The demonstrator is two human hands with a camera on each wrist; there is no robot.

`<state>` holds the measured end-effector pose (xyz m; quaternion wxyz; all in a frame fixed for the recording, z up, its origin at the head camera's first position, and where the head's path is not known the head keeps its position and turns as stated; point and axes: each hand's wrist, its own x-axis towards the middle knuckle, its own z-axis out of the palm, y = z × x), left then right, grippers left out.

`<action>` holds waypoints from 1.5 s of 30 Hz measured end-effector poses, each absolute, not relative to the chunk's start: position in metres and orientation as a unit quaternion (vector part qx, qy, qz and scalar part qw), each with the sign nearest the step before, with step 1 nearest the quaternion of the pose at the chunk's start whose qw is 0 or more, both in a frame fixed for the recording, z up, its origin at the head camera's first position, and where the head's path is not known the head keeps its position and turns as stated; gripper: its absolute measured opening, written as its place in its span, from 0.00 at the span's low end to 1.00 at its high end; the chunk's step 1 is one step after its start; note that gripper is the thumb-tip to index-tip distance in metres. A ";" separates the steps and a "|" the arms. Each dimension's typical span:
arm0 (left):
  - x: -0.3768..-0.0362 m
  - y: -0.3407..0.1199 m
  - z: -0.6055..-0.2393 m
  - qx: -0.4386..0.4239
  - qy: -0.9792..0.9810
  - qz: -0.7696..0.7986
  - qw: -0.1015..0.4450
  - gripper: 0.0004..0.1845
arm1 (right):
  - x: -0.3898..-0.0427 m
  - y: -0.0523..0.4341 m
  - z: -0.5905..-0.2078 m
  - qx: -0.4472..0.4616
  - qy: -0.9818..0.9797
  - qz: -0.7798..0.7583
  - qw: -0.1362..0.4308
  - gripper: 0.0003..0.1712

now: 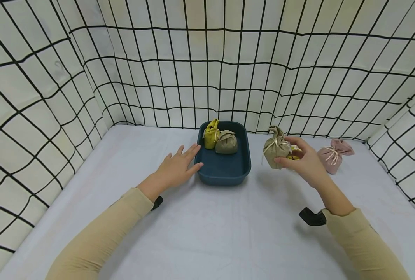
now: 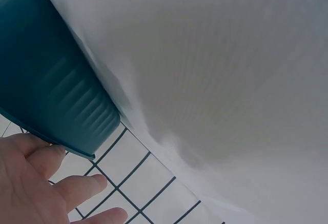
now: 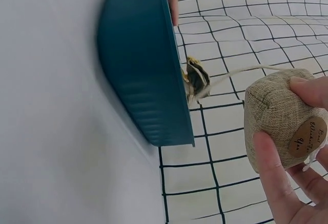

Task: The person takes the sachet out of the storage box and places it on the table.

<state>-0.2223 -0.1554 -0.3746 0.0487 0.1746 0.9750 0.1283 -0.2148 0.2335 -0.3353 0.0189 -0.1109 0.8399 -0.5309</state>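
The olive pouch (image 1: 275, 149) is held lifted above the tabletop (image 1: 228, 225) in the curled fingers of the right hand (image 1: 307, 161), right of the blue tray (image 1: 225, 171) steadied by the flat, relaxed left hand (image 1: 175, 169), so a leftward carry over the rim seems called for.

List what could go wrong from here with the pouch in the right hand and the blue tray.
1. The right hand pinches the olive pouch by its sides above the table; a loose pinch might let it drop short of the blue tray.
2. The yellow pouch and grey-green pouch fill the tray's far end, so a new one could land on them and roll.
3. The left hand only touches the tray's rim with straight fingers, so a bump may slide it.
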 end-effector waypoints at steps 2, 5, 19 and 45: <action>-0.222 -0.156 -0.374 0.175 0.975 0.128 0.050 0.39 | -0.215 0.236 -0.335 -0.107 0.846 -0.522 0.016 0.43; -0.221 -0.156 -0.374 0.175 0.975 0.128 0.051 0.39 | -0.214 0.241 -0.334 -0.107 0.849 -0.517 0.003 0.42; -0.221 -0.156 -0.375 0.179 0.975 0.124 0.046 0.39 | -0.213 0.264 -0.330 -0.097 0.846 -0.523 -0.045 0.42; -0.221 -0.156 -0.375 0.178 0.975 0.127 0.050 0.39 | -0.209 0.302 -0.332 -0.031 0.863 -0.491 -0.113 0.40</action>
